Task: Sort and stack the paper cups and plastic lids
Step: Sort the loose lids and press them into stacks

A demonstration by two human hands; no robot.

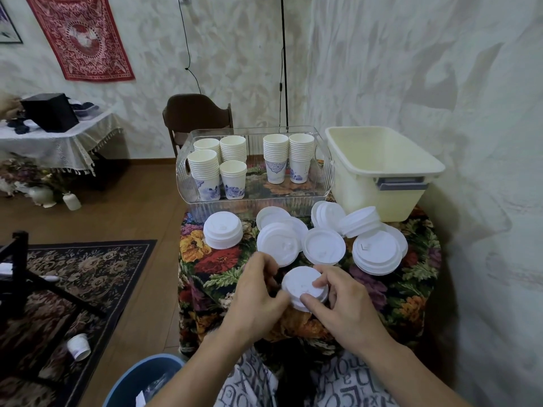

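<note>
Both hands, left (258,298) and right (342,301), grasping small lid stack (304,284); more lids (376,251) at twelve o'clock, cup stacks (205,168) in clear tray (255,201) beyond.

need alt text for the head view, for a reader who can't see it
Both hands, left and right, hold a small stack of white lids over a floral tablecloth. Beyond lie more lids, then a clear tray of stacked paper cups.
</note>
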